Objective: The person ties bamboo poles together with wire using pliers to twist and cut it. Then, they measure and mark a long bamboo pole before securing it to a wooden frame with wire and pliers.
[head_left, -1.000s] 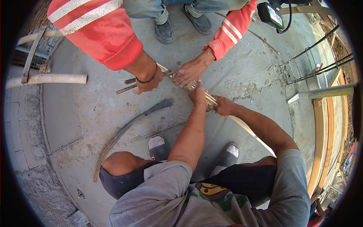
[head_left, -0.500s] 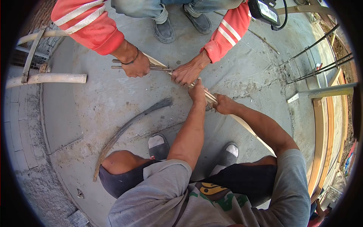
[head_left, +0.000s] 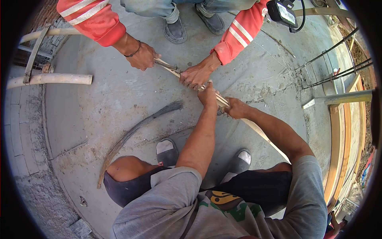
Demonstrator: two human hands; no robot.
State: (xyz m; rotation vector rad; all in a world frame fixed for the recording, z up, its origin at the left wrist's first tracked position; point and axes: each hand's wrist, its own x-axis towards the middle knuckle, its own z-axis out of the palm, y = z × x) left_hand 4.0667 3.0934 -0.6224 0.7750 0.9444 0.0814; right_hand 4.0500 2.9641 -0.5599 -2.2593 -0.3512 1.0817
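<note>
Pale wooden strips point(head_left: 264, 137) run diagonally across the middle of the view. My left hand point(head_left: 207, 96) is closed round them just below the co-worker's hand. A little further down and to the right, my right hand point(head_left: 235, 108) also grips the strips. The co-worker's one hand point(head_left: 195, 75) presses on the strips close to my left hand. Their other hand point(head_left: 142, 56) holds the upper end of the strips, where thin dark metal pieces point(head_left: 169, 67) lie along them.
A bundle of thin wires point(head_left: 133, 133) lies curved on the concrete floor point(head_left: 115, 91). Bamboo poles point(head_left: 59, 79) are at the left. Rebar point(head_left: 330, 75), a metal bar point(head_left: 342, 98) and timber planks point(head_left: 338, 147) stand at the right. The co-worker's shoes point(head_left: 175, 31) are at the top.
The co-worker's hand at the upper end has moved up slightly, and the dark pieces that stuck out to its left now lie along the strips. My hands have barely moved.
</note>
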